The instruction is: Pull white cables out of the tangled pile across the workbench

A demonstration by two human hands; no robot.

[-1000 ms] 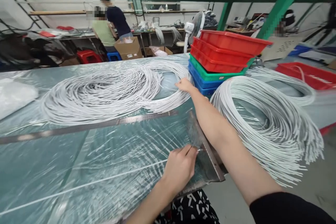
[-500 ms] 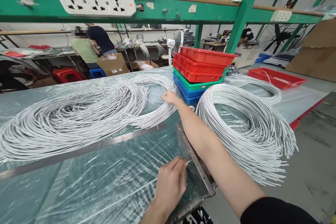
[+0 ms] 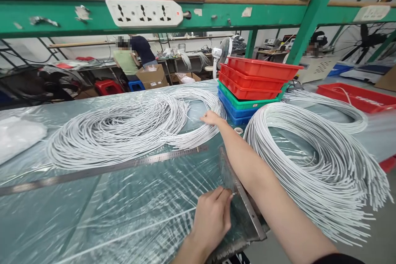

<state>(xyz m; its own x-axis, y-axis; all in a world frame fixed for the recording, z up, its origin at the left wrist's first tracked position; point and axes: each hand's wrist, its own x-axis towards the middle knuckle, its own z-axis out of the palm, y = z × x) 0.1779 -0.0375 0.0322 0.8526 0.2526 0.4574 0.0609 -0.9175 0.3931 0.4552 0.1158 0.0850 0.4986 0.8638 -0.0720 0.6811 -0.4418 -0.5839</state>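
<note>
In the head view my left hand is closed low at the front of the table, its fingers pinched on a white cable. A short cable end pokes out beside an upright metal plate; the rest trails left across the plastic sheet. My right arm reaches over that plate. Closed at its far end, my right hand lies over the right side of a small coil of white cables; what its fingers hold is too small to make out. A larger coil overlaps on the left.
A steel ruler lies along the table. Stacked red, green and blue trays stand behind my right hand. Beside my arm, a thick cable coil hangs past the table edge. A green shelf beam crosses above. Several people work behind.
The view has swung left, so the table and coils appear farther right. Both hands keep almost the same place relative to the plate and the coil, with fingers still closed.
</note>
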